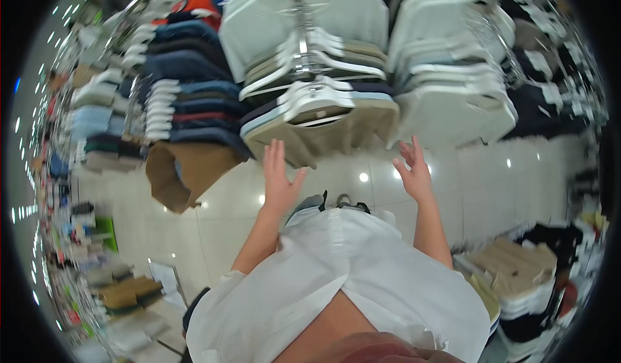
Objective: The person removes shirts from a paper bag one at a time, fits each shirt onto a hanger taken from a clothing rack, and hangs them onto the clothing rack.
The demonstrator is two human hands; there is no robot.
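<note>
In front of me an olive-beige shirt (336, 130) hangs on a white hanger (318, 101) at the near end of a metal rail. My left hand (281, 185) is at the shirt's lower left, fingers stretched upward and thumb apart, with nothing in it. On the other side my right hand (414, 172) is raised with its fingers spread, also holding nothing. It is nearest to the olive-beige shirt's right edge and the white shirts (453, 114) beside it. Whether either hand brushes the cloth I cannot tell.
Dark blue garments (200, 107) hang on the left, with a brown garment (191, 172) jutting out below them. Black clothes (540, 110) hang at the far right. Behind me on the right is a rack with a tan garment (514, 266). The tiled floor (220, 230) is shiny.
</note>
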